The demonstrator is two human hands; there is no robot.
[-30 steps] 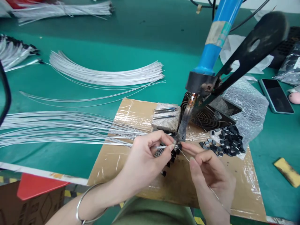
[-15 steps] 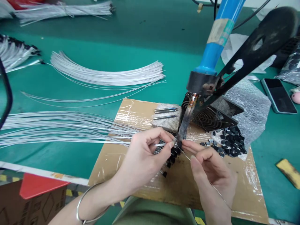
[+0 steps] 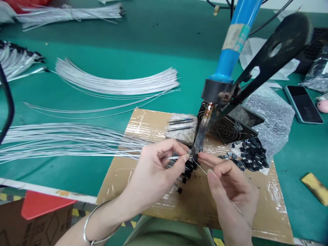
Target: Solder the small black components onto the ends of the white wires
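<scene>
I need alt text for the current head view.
A person's left hand pinches a white wire near the tip of a blue-handled soldering iron, while the right hand holds a thin strand leading there. Brown cardboard lies below; loose black pieces sit rightward.

White wires (image 3: 77, 130), cardboard (image 3: 116, 181), phone (image 3: 303, 104) on green table (image 3: 133, 44)

A thin silver thread (image 3: 200, 167) slants, its top end just by the dark tip (image 3: 199, 141) of the blue iron (image 3: 223, 68).
</scene>
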